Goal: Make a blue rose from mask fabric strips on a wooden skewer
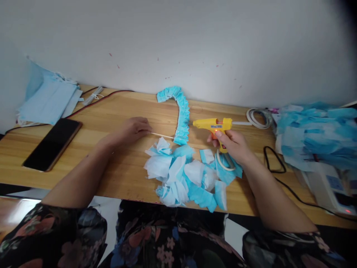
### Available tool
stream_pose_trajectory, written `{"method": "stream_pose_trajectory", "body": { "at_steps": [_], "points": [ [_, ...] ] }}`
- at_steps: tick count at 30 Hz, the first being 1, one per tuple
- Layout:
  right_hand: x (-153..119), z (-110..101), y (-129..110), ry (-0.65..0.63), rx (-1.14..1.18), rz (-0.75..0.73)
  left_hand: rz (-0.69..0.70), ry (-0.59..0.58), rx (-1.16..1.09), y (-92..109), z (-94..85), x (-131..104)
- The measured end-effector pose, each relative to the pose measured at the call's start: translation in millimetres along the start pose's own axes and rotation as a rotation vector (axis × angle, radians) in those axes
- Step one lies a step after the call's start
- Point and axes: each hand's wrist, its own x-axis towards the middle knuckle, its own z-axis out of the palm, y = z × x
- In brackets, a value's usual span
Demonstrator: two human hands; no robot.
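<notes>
My right hand (232,143) is wrapped round the grip of a yellow hot glue gun (208,123). A clear glue stick (242,123) juts from its back, and a small light glows on its side. The nozzle points left, close to a curved, pleated strip of blue mask fabric (182,113). My left hand (141,126) pinches a thin wooden stick (163,135), whose far end meets the lower end of the strip. Below lies a heap of blue and white mask fabric pieces (178,173), crumpled and loose.
Folded blue face masks (50,96) lie at the back left, with a black phone (52,143) in front. More blue fabric (320,130) is piled at the right beside a power strip (329,186) with a red light. A coiled white cable (259,118) rests near the wall.
</notes>
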Motion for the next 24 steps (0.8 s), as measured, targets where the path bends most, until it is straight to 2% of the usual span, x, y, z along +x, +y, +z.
{"method": "stream_pose_trajectory", "body": {
  "at_steps": [4,8,24],
  "points": [
    [4.5,12.7,-1.2,0.025,0.066,-0.002,-0.018,0.003,0.010,0.7,-0.4,0.5],
    [8.4,20.7,3.1,0.028,0.023,-0.039,-0.037,-0.009,0.011,1.1,-1.1,0.8],
    [9.4,24.5,3.6,0.060,-0.112,-0.079,-0.026,0.006,0.013,2.3,-1.0,1.0]
  ]
}}
